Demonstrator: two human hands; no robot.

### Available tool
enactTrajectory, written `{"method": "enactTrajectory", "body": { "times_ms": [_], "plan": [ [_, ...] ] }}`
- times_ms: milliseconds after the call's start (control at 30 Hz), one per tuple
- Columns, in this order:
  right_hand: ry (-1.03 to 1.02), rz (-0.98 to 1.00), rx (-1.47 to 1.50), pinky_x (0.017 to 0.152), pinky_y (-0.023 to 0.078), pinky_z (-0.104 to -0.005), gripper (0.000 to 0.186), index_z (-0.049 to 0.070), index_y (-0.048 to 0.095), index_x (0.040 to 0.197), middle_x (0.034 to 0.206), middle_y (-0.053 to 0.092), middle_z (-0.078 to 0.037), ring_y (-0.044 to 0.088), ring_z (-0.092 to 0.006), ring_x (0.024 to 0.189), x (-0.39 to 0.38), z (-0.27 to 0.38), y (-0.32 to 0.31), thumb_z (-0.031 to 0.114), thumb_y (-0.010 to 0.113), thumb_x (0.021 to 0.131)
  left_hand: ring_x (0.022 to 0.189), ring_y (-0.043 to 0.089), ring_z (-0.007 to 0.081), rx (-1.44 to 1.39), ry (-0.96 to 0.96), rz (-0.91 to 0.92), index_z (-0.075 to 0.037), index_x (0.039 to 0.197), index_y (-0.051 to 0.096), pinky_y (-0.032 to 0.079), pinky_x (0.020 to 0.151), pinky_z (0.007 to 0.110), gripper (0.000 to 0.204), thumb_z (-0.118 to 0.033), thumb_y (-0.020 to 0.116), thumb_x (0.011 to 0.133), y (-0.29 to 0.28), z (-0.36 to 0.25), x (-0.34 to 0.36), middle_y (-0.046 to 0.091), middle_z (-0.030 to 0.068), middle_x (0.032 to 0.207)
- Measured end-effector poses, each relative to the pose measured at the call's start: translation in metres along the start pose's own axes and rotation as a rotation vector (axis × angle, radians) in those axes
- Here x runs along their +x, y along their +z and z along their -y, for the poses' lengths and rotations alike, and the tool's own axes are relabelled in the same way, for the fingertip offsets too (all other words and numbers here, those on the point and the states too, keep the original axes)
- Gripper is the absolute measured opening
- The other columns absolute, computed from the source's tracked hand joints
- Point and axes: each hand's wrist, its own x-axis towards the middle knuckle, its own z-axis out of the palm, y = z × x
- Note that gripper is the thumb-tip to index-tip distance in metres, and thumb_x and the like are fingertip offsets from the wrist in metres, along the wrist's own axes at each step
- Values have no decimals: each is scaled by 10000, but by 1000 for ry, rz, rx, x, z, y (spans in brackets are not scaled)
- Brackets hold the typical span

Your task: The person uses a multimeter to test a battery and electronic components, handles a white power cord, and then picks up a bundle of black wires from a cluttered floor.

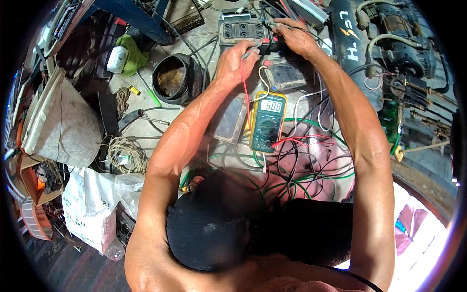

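My left hand [236, 63] is closed on a test probe [250, 52] with a red lead, held at the near right of a grimy dark battery [241, 31] with a row of caps, beside a red terminal. My right hand [296, 39] pinches another probe [274, 26] with a dark lead at that battery's right side; whether either tip touches metal I cannot tell. A yellow multimeter [267, 121] with a lit display lies below. Two more dusty batteries lie nearby, one [284, 73] under my right wrist, one [226, 119] left of the meter.
Tangled cables [301, 180] spread across the floor. Left are a black round container [171, 68], screwdrivers [148, 90], rope coils [124, 151], a white bucket [73, 126] and plastic bags [87, 209]. A dark tank [350, 78] with pump machinery [404, 48] lines the right.
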Motion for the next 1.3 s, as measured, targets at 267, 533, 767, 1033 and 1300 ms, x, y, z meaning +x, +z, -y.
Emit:
{"method": "enactTrajectory", "body": {
  "times_ms": [267, 533, 767, 1033, 1300],
  "plan": [
    [24, 15, -31, 1035, 485, -409, 401, 158, 714, 1281, 1265, 711, -152, 660, -356, 1171, 1, 0, -1, 359, 570, 965, 1017, 736, 294, 4, -15, -1, -33, 1174, 699, 547, 882, 355, 264, -181, 689, 956, 0, 0, -2, 744, 182, 1077],
    [48, 28, 67, 996, 499, -374, 408, 114, 721, 1241, 1230, 724, -138, 678, -306, 1125, -5, -4, -4, 357, 567, 953, 1017, 738, 338, 34, 13, 23, -46, 1213, 673, 558, 858, 386, 293, -183, 686, 955, 1, -2, -3, 741, 191, 1087],
    [69, 85, 229, 884, 525, -322, 404, 121, 707, 1287, 1143, 738, -112, 687, -198, 962, -66, 22, -25, 359, 627, 971, 1021, 708, 403, -49, 49, 26, -82, 1225, 670, 564, 850, 451, 312, -208, 674, 939, 1, -8, -23, 729, 192, 1111],
    [266, 275, 400, 758, 526, -253, 355, 95, 668, 1321, 1047, 740, -18, 647, -88, 868, -160, 47, -51, 262, 624, 1011, 991, 704, 360, -15, 179, 123, -60, 1245, 640, 565, 858, 403, 305, -126, 673, 949, -4, -73, -81, 695, 181, 1103],
    [429, 397, 546, 813, 600, -301, 395, 64, 595, 1384, 1171, 703, -64, 694, -146, 1017, -240, 61, -55, 265, 591, 1043, 1045, 662, 402, -42, 429, 195, -18, 1275, 594, 547, 900, 450, 421, -72, 718, 876, -6, -121, -121, 665, 189, 1155]
  ]
}}
